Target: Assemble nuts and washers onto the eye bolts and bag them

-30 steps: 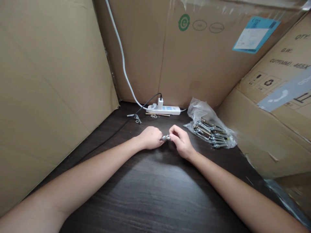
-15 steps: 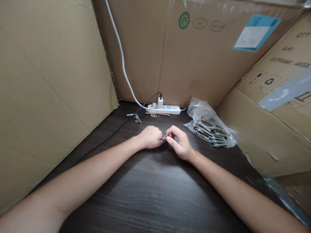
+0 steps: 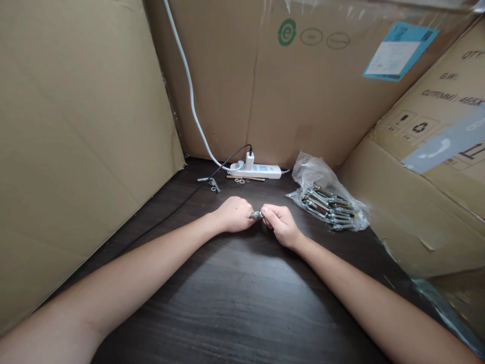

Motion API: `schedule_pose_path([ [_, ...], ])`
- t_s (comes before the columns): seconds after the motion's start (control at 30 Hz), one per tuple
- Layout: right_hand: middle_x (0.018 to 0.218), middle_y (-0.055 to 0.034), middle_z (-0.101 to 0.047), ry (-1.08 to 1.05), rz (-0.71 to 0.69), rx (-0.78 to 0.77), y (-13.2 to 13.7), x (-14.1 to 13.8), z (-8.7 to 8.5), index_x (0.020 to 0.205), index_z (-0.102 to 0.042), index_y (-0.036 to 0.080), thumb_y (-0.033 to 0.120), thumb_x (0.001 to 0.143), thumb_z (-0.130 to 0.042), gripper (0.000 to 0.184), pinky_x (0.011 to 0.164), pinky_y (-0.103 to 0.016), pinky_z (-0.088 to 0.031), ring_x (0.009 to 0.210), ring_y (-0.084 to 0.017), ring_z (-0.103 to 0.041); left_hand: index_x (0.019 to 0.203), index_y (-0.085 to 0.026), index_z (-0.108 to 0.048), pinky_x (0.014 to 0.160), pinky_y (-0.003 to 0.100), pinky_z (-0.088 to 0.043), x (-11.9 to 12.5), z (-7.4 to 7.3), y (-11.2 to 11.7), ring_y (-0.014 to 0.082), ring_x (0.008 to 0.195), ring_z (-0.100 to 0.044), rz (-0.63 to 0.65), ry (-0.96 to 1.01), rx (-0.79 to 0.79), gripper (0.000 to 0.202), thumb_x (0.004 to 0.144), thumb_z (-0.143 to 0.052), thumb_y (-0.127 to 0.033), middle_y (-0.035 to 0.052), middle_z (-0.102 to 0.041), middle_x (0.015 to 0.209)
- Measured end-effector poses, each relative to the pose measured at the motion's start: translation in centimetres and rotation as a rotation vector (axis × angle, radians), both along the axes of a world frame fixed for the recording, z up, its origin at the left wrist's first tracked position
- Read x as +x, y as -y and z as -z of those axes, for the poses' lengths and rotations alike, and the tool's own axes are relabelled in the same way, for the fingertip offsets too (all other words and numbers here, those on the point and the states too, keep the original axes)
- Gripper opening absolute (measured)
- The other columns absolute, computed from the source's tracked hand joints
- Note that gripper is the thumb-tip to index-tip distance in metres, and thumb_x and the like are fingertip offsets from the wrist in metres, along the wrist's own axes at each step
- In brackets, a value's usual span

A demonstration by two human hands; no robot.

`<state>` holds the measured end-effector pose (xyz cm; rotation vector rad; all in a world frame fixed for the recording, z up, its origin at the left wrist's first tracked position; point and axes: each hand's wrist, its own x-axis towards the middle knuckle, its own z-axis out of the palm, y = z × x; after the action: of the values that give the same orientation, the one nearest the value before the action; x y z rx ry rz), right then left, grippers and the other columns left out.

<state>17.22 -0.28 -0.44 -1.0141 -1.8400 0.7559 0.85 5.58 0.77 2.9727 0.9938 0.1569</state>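
Note:
My left hand (image 3: 235,214) is closed around an expansion anchor bolt (image 3: 256,215), whose end with a washer and nut sticks out toward the right. At that end, the thumb and fingers of my right hand (image 3: 279,223) are pinched together on the bolt's tip. Most of the bolt's body is hidden inside my left fist. Whether my right fingers hold a nut or the bare thread is too small to tell. Both hands are just above or on the dark table (image 3: 235,303).
A clear plastic bag (image 3: 312,172) of several anchor bolts (image 3: 333,210) lies to the right. Loose bolt parts (image 3: 214,185) and rods with washers (image 3: 242,180) lie behind my hands, by a white power strip (image 3: 267,172). A black cable (image 3: 170,215) crosses at left. Cardboard boxes (image 3: 220,96) surround the table.
My right hand's fingers have shifted slightly right and curled tighter on the bolt's tip, so more of the washer and nut end shows. My left hand has stayed still.

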Motion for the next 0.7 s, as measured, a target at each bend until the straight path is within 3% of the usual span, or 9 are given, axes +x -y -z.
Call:
schedule_pose_path([
  [0.1, 0.053, 0.0038, -0.036, 0.015, 0.045, -0.004, 0.08, -0.11, 0.06, 0.058, -0.038, 0.020, 0.041, 0.095, -0.035, 0.043, 0.051, -0.025, -0.028, 0.050, -0.010, -0.034, 0.063, -0.014, -0.069, 0.059, 0.030, -0.041, -0.01, 0.04, -0.04, 0.0220, 0.063, -0.064, -0.011, -0.008, -0.002, 0.041, 0.086, -0.042, -0.034, 0.0115, -0.068, 0.067],
  [0.27, 0.065, 0.0029, -0.043, 0.008, 0.062, 0.093, 0.35, -0.30, -0.07, 0.080, -0.047, 0.020, 0.033, 0.090, -0.044, 0.016, 0.055, -0.024, -0.034, 0.057, -0.011, -0.040, 0.067, -0.015, -0.071, 0.059, 0.028, -0.040, -0.06, 0.11, -0.15, 0.0210, 0.066, -0.065, -0.025, -0.024, -0.019, 0.045, 0.088, -0.039, -0.039, 0.0107, -0.069, 0.070],
  [0.37, 0.069, 0.0024, -0.043, 0.079, 0.059, 0.174, 0.45, -0.39, -0.05, 0.082, -0.047, 0.020, 0.028, 0.085, -0.051, 0.009, 0.055, -0.024, -0.035, 0.059, -0.012, -0.041, 0.069, -0.015, -0.072, 0.059, 0.029, -0.040, -0.06, 0.16, -0.24, 0.0216, 0.067, -0.065, -0.014, -0.034, -0.023, 0.043, 0.087, -0.041, -0.039, 0.0102, -0.070, 0.071],
  [0.53, 0.065, 0.0026, -0.040, 0.206, 0.156, 0.292, 0.40, -0.44, -0.21, 0.072, -0.048, 0.020, 0.029, 0.085, -0.055, 0.018, 0.056, -0.026, -0.033, 0.058, -0.012, -0.039, 0.070, -0.015, -0.072, 0.059, 0.029, -0.040, 0.00, -0.12, -0.12, 0.0223, 0.069, -0.065, -0.002, -0.055, -0.018, 0.041, 0.086, -0.042, -0.036, 0.0108, -0.070, 0.073],
  [0.7, 0.059, 0.0040, -0.033, 0.221, 0.191, 0.313, 0.25, -0.42, -0.21, 0.056, -0.032, 0.021, 0.032, 0.084, -0.057, 0.039, 0.053, -0.026, -0.027, 0.054, -0.010, -0.034, 0.066, -0.015, -0.071, 0.057, 0.031, -0.039, -0.03, -0.59, 0.07, 0.0238, 0.066, -0.064, 0.010, -0.060, -0.023, 0.038, 0.084, -0.043, -0.034, 0.0114, -0.069, 0.070],
])
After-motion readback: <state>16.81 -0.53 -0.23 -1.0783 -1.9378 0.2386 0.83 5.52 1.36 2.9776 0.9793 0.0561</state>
